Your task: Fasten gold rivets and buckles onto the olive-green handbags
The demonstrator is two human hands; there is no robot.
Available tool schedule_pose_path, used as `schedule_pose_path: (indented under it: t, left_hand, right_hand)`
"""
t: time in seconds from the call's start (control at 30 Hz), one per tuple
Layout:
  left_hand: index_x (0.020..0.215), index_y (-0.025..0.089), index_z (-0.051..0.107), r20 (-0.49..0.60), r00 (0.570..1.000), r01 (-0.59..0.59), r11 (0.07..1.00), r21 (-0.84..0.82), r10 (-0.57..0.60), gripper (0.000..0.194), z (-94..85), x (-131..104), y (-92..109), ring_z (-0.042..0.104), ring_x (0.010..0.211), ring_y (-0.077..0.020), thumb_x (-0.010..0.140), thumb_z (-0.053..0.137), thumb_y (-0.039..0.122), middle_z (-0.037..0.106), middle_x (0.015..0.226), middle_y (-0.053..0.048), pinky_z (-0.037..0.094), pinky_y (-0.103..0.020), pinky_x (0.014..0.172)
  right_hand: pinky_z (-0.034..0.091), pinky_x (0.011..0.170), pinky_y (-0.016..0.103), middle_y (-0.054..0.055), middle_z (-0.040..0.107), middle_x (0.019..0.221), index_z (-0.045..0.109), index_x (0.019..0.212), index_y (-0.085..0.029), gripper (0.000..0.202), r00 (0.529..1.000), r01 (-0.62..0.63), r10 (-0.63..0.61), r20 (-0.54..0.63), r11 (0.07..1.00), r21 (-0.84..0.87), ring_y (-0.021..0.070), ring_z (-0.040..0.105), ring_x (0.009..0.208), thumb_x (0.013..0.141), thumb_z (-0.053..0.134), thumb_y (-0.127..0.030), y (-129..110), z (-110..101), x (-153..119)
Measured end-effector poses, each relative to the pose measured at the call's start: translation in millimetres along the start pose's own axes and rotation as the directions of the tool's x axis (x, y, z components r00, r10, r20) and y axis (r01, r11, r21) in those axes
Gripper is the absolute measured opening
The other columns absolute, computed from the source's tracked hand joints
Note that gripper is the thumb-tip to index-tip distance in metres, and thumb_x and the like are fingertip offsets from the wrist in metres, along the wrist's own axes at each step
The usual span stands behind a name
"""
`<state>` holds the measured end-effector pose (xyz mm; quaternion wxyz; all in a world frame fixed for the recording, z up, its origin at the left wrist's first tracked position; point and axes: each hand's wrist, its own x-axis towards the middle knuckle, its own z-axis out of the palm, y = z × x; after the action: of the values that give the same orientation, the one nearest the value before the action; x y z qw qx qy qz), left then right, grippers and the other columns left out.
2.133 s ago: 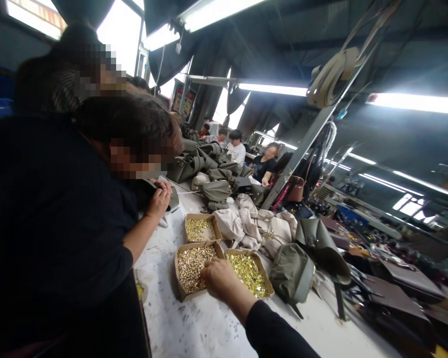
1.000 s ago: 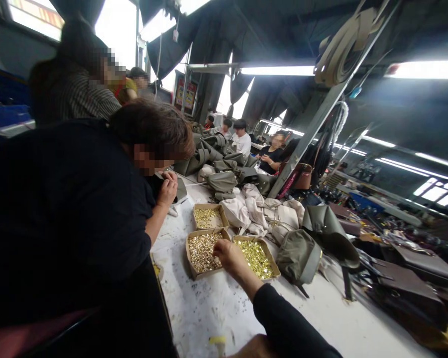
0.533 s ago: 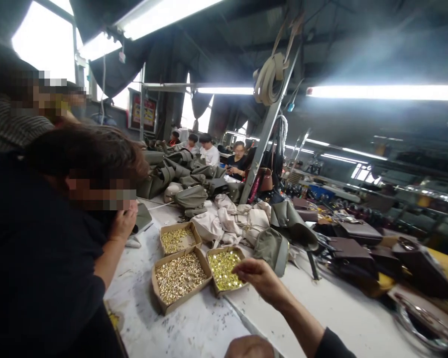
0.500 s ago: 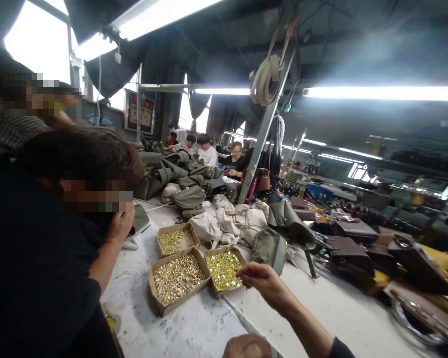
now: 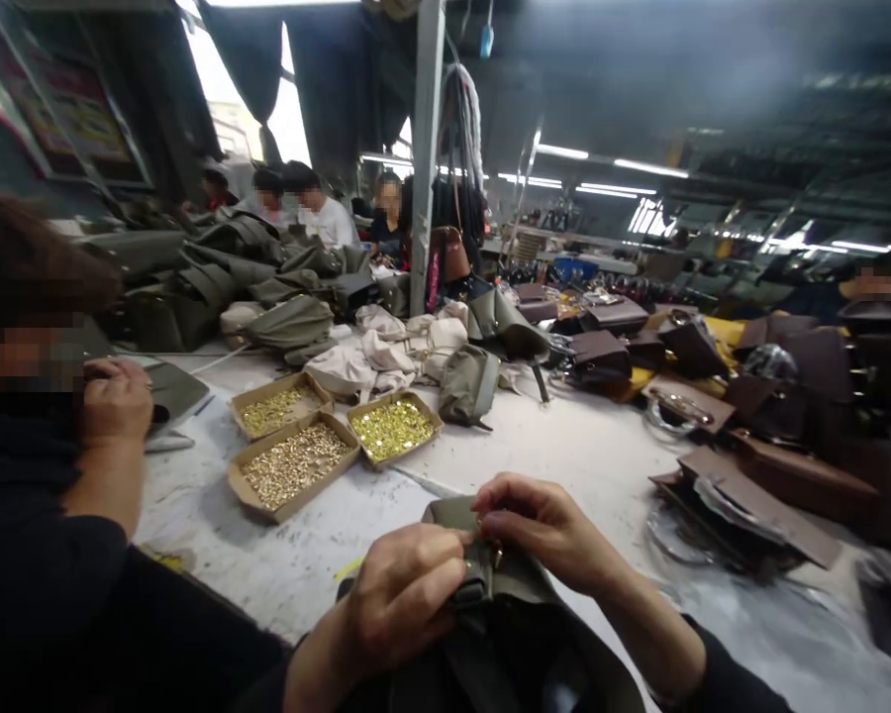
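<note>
An olive-green bag (image 5: 524,579) lies in front of me at the bottom of the view, its dark inside facing me. My left hand (image 5: 405,584) is closed on the bag's edge beside a strap. Over the same edge, my right hand (image 5: 545,525) has its thumb and forefinger pinched together. Whatever is between those fingertips is too small to make out. A small gold metal fitting (image 5: 498,557) shows on the bag just below them. Beyond the bag stand three shallow cardboard boxes; the nearest box (image 5: 232,477) and the right box (image 5: 437,428) contain small gold metal pieces.
At the left, a co-worker's hand (image 5: 119,401) is beside an olive piece (image 5: 174,396). Olive bags (image 5: 215,257) and cream bags (image 5: 371,356) are heaped behind the boxes. Brown bags (image 5: 802,475) crowd the right side. A metal post (image 5: 425,158) rises at the back.
My right hand has come from the box of gold pieces back to the bag. My left hand and the bag have come into fuller view as the camera turned right and down.
</note>
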<state>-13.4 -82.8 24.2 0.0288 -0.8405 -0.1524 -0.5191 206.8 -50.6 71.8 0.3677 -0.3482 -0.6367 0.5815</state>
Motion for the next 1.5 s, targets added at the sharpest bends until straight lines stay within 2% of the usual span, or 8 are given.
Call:
schedule_pose_path:
  t: [0.2,0.37,0.67,0.8,0.93,1.13,1.27,1.5]
  left_hand:
    - [0.106,0.017,0.062,0.035,0.999,0.016,0.997,0.073,-0.018,0.013,-6.3,8,11,0.074,0.098,-0.0216,0.094,0.06,0.012,0.066,0.094,-0.007,0.067,-0.032,0.084]
    - [0.102,0.017,0.066,0.019,0.999,0.037,0.987,0.157,-0.04,0.011,3.6,-1,11,0.073,0.091,-0.019,0.093,0.061,0.013,0.063,0.099,-0.007,0.067,-0.028,0.081]
    - [0.105,0.018,0.056,0.009,0.984,0.176,0.983,-0.058,-0.175,0.02,13.0,16,13,0.074,0.078,-0.0146,0.09,0.055,0.005,0.069,0.094,-0.004,0.066,-0.021,0.072]
    - [0.109,0.018,0.056,0.033,0.987,0.16,0.987,-0.021,-0.159,0.024,15.1,14,11,0.074,0.077,-0.0156,0.089,0.054,0.004,0.068,0.095,-0.005,0.066,-0.022,0.071]
    - [0.113,0.023,0.059,0.031,0.997,0.068,0.996,0.063,-0.07,0.031,13.7,12,11,0.072,0.081,-0.0146,0.089,0.053,0.004,0.066,0.099,-0.003,0.066,-0.022,0.072]
    - [0.102,0.02,0.066,0.048,0.999,0.013,0.979,0.204,-0.023,0.013,11.1,3,9,0.067,0.092,-0.016,0.092,0.058,0.015,0.06,0.11,-0.006,0.065,-0.023,0.08]
    - [0.106,0.017,0.065,0.073,0.997,0.029,0.989,0.148,-0.04,0.012,11.0,-3,9,0.067,0.096,-0.0164,0.098,0.057,0.022,0.058,0.112,-0.007,0.064,-0.024,0.088]
    - [0.114,0.016,0.061,0.058,0.997,0.041,0.997,0.069,-0.045,0.017,12.1,-2,9,0.068,0.099,-0.0165,0.1,0.057,0.025,0.062,0.111,-0.007,0.062,-0.023,0.092]
  right_hand:
    - [0.049,0.074,0.023,0.002,0.07,0.088,0.073,0.092,-0.017,0.016,0.969,0.244,-0.222,0.108,0.932,-0.27,0.0139,0.063,0.081,0.098,0.066,-0.031,-28,2,-17]
    - [0.049,0.073,0.021,0.002,0.071,0.088,0.07,0.096,-0.018,0.011,0.943,0.318,-0.253,0.216,0.876,-0.362,0.0124,0.065,0.079,0.1,0.06,-0.021,-36,-2,-27]
    - [0.049,0.071,0.018,0.002,0.072,0.085,0.07,0.095,-0.017,0.012,0.927,0.354,-0.252,0.279,0.836,-0.419,0.0115,0.067,0.077,0.097,0.06,-0.012,-41,-8,-30]
    - [0.047,0.07,0.02,0.001,0.071,0.081,0.071,0.095,-0.018,0.013,0.915,0.388,-0.268,0.301,0.788,-0.477,0.0123,0.065,0.074,0.098,0.059,-0.015,-43,-9,-31]
    - [0.044,0.067,0.022,0.001,0.069,0.081,0.071,0.097,-0.02,0.016,0.909,0.397,-0.244,0.338,0.751,-0.527,0.0123,0.062,0.072,0.099,0.056,-0.015,-47,-10,-31]
    - [0.046,0.068,0.021,0.002,0.068,0.087,0.073,0.098,-0.02,0.016,0.914,0.353,-0.168,0.37,0.78,-0.517,0.0122,0.063,0.076,0.1,0.057,-0.019,-49,-12,-28]
    - [0.048,0.072,0.021,0.003,0.069,0.093,0.075,0.099,-0.02,0.018,0.925,0.317,-0.131,0.357,0.785,-0.532,0.0127,0.065,0.08,0.101,0.057,-0.018,-47,-13,-29]
    - [0.05,0.076,0.022,0.004,0.07,0.096,0.075,0.103,-0.02,0.021,0.898,0.301,-0.074,0.433,0.823,-0.482,0.0139,0.065,0.084,0.102,0.054,-0.019,-51,-18,-25]
